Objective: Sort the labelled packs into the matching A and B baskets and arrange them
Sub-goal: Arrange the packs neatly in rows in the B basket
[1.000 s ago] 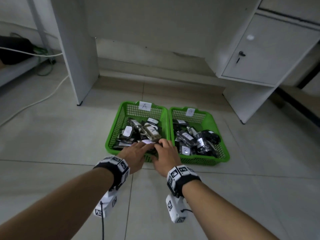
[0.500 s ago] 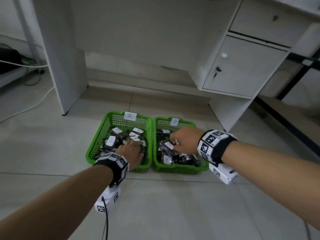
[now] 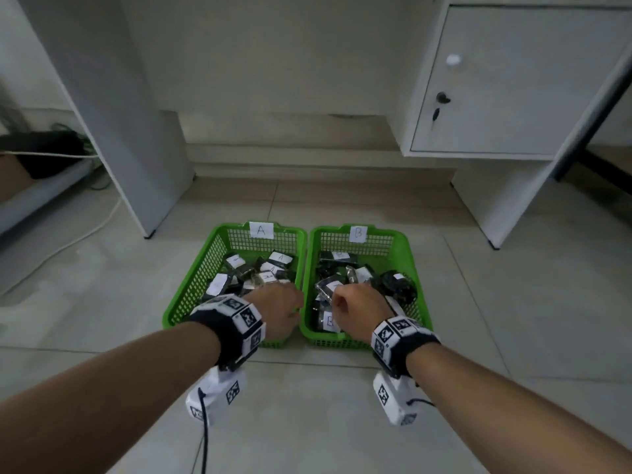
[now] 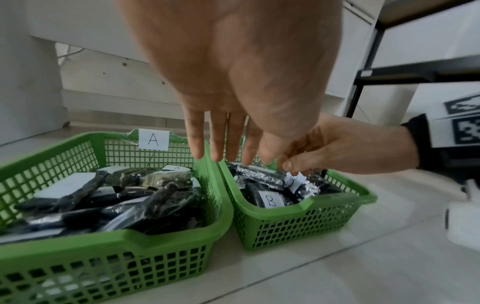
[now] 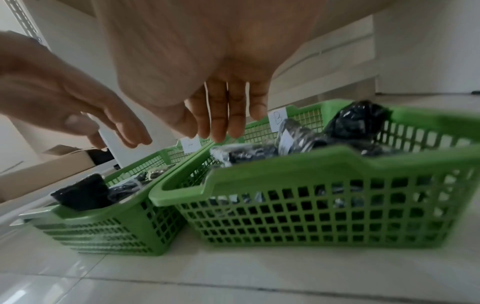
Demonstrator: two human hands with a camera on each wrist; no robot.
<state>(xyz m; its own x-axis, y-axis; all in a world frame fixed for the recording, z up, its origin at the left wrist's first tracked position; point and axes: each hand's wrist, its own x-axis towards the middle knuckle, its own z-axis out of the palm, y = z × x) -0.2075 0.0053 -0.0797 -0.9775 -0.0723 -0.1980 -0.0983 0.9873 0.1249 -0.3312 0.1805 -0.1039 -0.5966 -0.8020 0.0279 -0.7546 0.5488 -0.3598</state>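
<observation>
Two green mesh baskets stand side by side on the floor. Basket A [image 3: 191,295] is on the left and basket B [image 3: 415,268] on the right, each with a paper letter tag on its far wall. Both hold several dark wrapped packs with white labels: A packs [image 3: 239,271], B packs [image 3: 328,289]. My left hand [image 3: 278,307] hovers over the near right corner of basket A, its fingers [image 4: 223,144] straight and holding nothing. My right hand [image 3: 359,302] hangs over the near part of basket B, its fingers [image 5: 226,119] relaxed and holding nothing.
A white desk panel [image 3: 126,114] stands behind at the left, and a locked white cabinet [image 3: 506,80] at the right. A white cable [image 3: 68,241] trails over the tiles at the left. A cardboard box [image 5: 46,170] sits beyond basket A. Tiled floor [image 3: 307,422] lies in front.
My right hand went from basket A's front edge across to basket B, then drew back toward its near side. My left hand stayed over the front of basket A.
</observation>
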